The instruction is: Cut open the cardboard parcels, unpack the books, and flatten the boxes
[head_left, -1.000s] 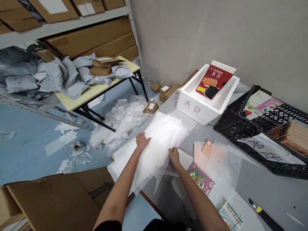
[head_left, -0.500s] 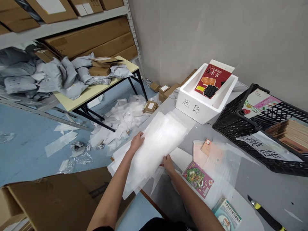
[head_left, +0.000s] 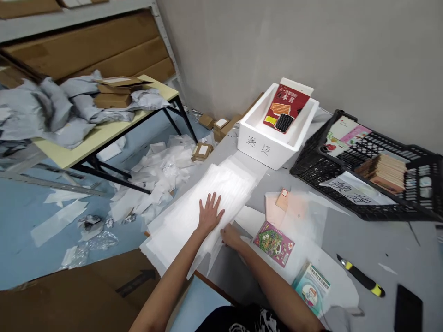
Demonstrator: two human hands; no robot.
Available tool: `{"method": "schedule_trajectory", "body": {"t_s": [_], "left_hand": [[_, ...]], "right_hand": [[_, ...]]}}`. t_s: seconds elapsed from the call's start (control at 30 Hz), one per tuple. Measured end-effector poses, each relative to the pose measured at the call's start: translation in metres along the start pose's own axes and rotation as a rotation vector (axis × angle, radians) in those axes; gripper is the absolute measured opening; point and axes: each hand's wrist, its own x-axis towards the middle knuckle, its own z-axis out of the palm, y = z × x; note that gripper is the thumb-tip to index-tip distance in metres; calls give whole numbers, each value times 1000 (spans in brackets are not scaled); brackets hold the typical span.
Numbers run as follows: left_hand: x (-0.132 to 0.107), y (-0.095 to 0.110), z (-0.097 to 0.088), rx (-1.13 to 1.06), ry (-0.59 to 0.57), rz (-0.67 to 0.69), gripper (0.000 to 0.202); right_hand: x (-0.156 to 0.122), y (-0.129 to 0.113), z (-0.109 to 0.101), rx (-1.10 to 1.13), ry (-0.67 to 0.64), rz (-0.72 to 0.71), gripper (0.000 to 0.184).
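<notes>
A stack of thin white packing-foam sheets [head_left: 194,210] lies slanted across the table's left edge. My left hand [head_left: 209,216] is spread flat on top of it, holding nothing. At the stack's right edge my right hand [head_left: 231,236] is closed, its fingers curled around the sheets' border; the fingertips are partly hidden. Just right of that hand lies a purple picture-covered book [head_left: 274,243]. Behind it is a pale pink item [head_left: 273,210] with a small orange-tan card [head_left: 283,200]. A teal-covered book [head_left: 311,288] sits nearer to me.
A white foam box [head_left: 266,150] with a red book [head_left: 286,108] stands at the back. Beside it is a black crate [head_left: 311,159] of books. A utility knife [head_left: 362,275] and a dark phone [head_left: 408,306] lie right. Parcels cover a yellow table [head_left: 152,87]; foam scraps litter the floor.
My left hand has moved from the stack's left edge onto its top and opened flat. My right hand stays by the right edge. The view has swung to the right.
</notes>
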Motion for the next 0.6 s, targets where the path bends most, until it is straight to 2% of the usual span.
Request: {"method": "schedule_trajectory", "body": {"t_s": [0.1,0.17,0.2,0.3,0.33,0.4,0.47,0.53,0.6], "left_hand": [[-5,4,14,22,-33,38,58],[-5,2,16,39,-47,38,58],[-5,1,15,49,-52,34,59],[-3,8,8,68,-41,6,60],[-4,16,6,62,-24,1,60],[-8,47,4,25,-24,52,59],[-17,93,7,-25,-116,210,54],[-26,146,15,-48,-225,421,49],[-31,195,24,-27,-236,574,49]], "right_hand": [[-13,-2,-6,-49,64,0,15],[-30,5,-24,-54,129,-25,7],[-41,13,-38,-50,168,-35,2],[-84,56,-93,-27,350,-60,16],[-101,76,-113,-24,463,-88,20],[-134,119,-149,-43,649,-47,26],[-163,160,-176,-146,780,37,31],[-183,193,-191,-248,846,127,35],[-193,215,-197,-318,850,231,40]]}}
